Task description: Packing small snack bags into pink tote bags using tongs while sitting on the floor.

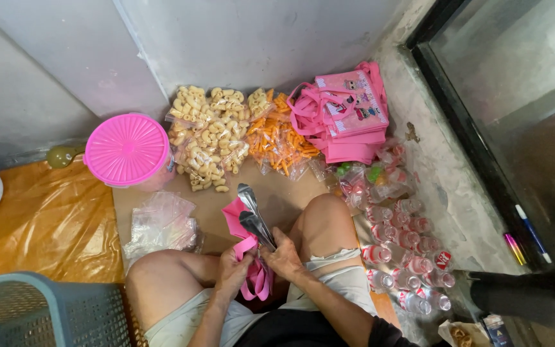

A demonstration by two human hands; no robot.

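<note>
Landmark: the pink bag (242, 241), held between the person's knees at bottom centre.

1. Left hand (234, 271) is closed on the pink bag at its handle loops, which hang below the fist. The fabric looks thin, limp and light; it will likely fold and slide, so grip at the handles or the mouth edge.
2. Right hand (282, 257) is closed on the metal tongs (254, 218), whose tips rise just above the pink bag. The tongs look rigid, smooth and probably slippery; hold at the lower, hinged end.
3. Right of the pink bag: small water bottles (406, 257).
4. Left of it: clear plastic sacks (160, 222).
5. Beyond it: a tub with a pink lid (127, 149), packets of pale puffed snacks (205, 136), packets of orange snacks (281, 138), and a stack of pink bags (345, 112) against the wall.
</note>
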